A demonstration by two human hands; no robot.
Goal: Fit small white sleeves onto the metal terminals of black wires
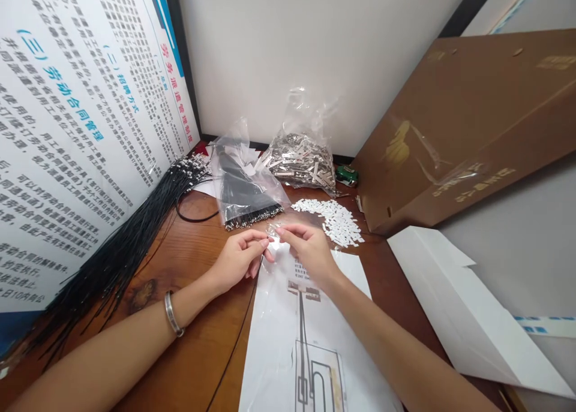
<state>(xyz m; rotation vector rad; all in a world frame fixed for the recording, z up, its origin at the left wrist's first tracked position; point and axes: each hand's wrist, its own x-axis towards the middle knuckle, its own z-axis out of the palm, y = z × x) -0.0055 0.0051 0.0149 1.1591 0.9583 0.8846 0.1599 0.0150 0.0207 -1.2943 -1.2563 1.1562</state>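
My left hand (245,253) is closed in a pinch on the end of a thin black wire (238,335), which trails down over the table toward the near edge. My right hand (308,250) pinches close beside it, fingertips almost meeting the left ones. Something small and shiny shows between the fingertips, too small to name. Just beyond my hands lies a clear plastic bag (245,184) of black wires with metal-tipped ends. A pile of small white plastic pieces (339,220) sits beyond my right hand. Under my right wrist is a printed sheet (274,346) with a wiring drawing.
A long bundle of black wires (121,244) with white ends lies along the left. At the back stands a clear bag of flat metal parts (301,160), near a small green object (346,175). A brown cardboard box (468,124) and folded white card (463,304) flank the right side.
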